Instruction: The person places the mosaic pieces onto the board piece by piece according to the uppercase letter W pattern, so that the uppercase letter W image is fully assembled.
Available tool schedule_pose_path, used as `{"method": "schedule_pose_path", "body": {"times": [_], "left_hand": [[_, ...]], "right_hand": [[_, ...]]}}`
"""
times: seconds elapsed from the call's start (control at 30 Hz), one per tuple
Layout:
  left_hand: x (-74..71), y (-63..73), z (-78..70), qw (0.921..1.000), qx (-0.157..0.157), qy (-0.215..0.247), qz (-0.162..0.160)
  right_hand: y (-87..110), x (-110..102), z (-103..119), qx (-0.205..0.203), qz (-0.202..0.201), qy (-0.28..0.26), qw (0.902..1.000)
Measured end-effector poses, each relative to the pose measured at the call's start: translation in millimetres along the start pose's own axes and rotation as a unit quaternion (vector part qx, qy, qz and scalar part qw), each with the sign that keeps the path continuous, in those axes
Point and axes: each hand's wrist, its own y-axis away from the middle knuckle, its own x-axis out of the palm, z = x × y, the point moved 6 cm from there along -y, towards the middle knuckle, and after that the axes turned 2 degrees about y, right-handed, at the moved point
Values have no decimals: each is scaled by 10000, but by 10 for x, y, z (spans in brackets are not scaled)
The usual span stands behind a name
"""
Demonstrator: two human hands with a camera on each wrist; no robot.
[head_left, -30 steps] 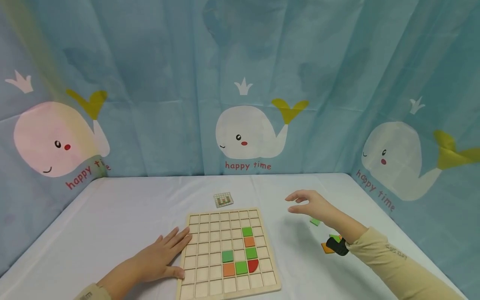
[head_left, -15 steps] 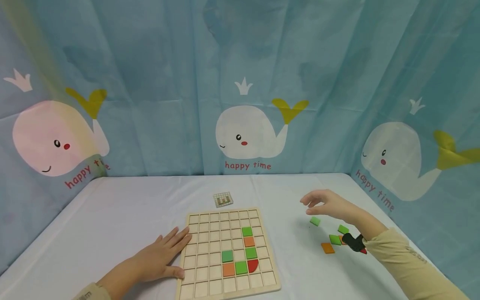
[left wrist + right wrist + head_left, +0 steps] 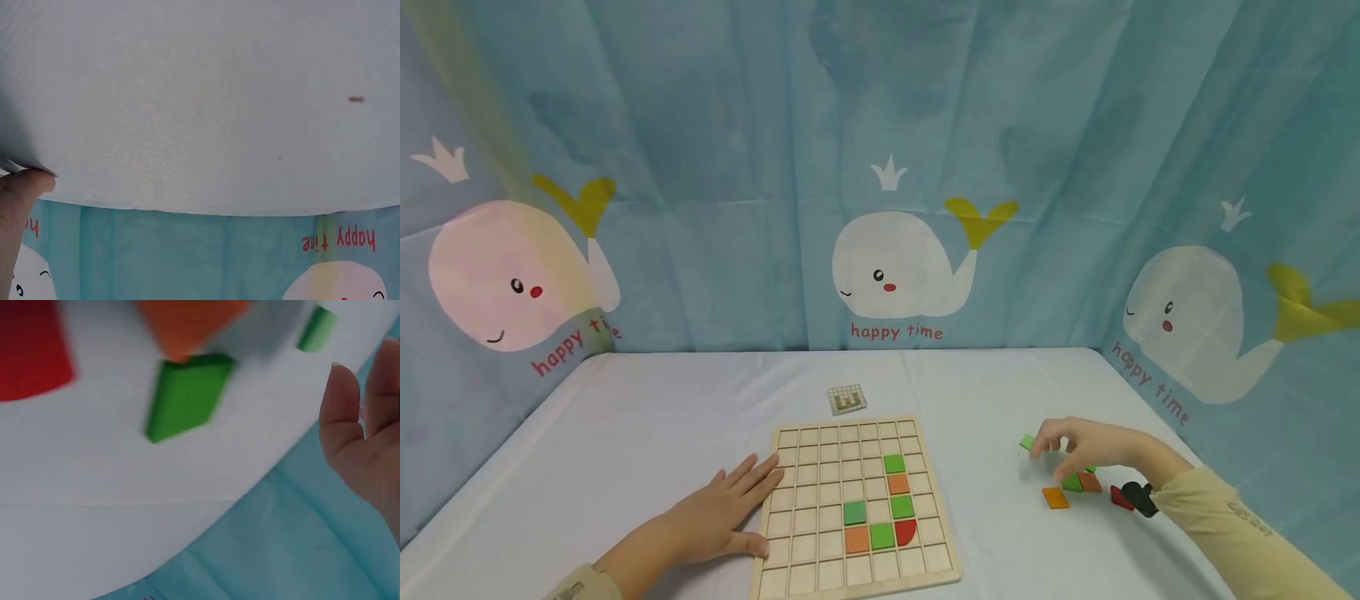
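Board (image 3: 831,494) holds seven tiles (image 3: 902,506); card (image 3: 847,400) seemingly patterned.

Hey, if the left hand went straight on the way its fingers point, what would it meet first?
The wooden board: the left hand has its fingertips seemingly on its near side already. Beyond them lie bare squares, with no coloured tile in line.

Red "happy time" (image 3: 897,332) is printed three times on the blue curtain (image 3: 737,167): mid-frame, at left with a fold breaking the second word, and slanting at right. The left wrist view shows it upside down, lower right. Markings on the left sleeve (image 3: 593,584) and right sleeve (image 3: 1240,529) are illegible.
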Motion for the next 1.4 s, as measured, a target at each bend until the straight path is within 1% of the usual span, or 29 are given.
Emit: {"method": "schedule_pose_path", "body": {"times": [0.1, 0.2, 0.3, 0.53, 0.73, 0.9, 0.97, 1.1, 1.17, 1.3, 1.4], "left_hand": [[-1, -7, -9, 10000, 12, 8, 21], [-4, -10, -13, 10000, 20, -23, 13], [-10, -7, -12, 10000, 26, -68, -28], [-13, 1, -12, 10000, 25, -53, -47], [-14, 3, -5, 10000, -21, 18, -22], [-2, 0, 5, 9999, -29, 92, 33], [4, -2, 8, 9999, -2, 92, 42], [5, -4, 18, 9999, -48, 127, 30], [3, -4, 12, 9999, -40, 117, 28], [-1, -3, -4, 9999, -19, 92, 38], [-3, -1, -6, 10000, -4, 82, 34]], "right_hand": [[42, 75, -91, 94, 128, 71, 9998], [83, 133, -167, 366, 186, 144, 9991], [106, 165, -195, 436, 227, 203, 9986], [100, 196, -185, 129, 204, 523, 9983], [98, 217, -172, -116, 30, 718, 9973], [118, 235, -189, -232, -96, 864, 9959], [127, 245, -196, -337, -170, 937, 9949], [135, 259, -194, -485, -357, 1108, 9920], [133, 262, -170, -468, -419, 1125, 9917], [123, 258, -141, -220, -462, 864, 9949], [111, 242, -139, -91, -550, 744, 9957]]}}
